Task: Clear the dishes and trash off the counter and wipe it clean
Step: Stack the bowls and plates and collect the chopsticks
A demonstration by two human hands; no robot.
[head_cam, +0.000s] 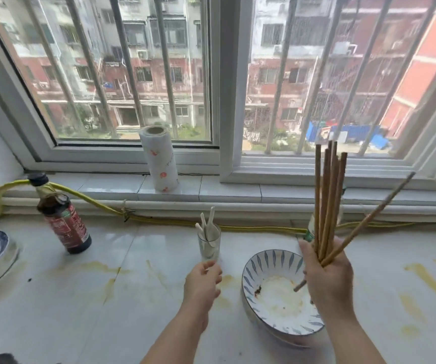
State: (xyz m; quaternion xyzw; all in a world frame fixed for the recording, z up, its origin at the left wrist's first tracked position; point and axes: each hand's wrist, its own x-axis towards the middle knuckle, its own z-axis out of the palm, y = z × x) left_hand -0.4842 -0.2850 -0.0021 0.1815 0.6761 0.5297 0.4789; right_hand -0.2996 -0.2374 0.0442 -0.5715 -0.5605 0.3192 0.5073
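Your right hand (327,279) clenches chopsticks (325,200) as one bundle, ends up, over right rim of bowl (277,298): gathered, likely, for one trip. Your left hand (202,282), left of bowl, relaxed, holds nothing; glass (209,244) just beyond it looks next. Counter (106,311) around bowl stained, unwiped.

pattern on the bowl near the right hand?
The bowl is white with blue leaf strokes round its wall; head view.

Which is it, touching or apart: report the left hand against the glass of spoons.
Cannot tell. Head view: the left hand reaches the base of the glass of spoons; neither gap nor contact shows.
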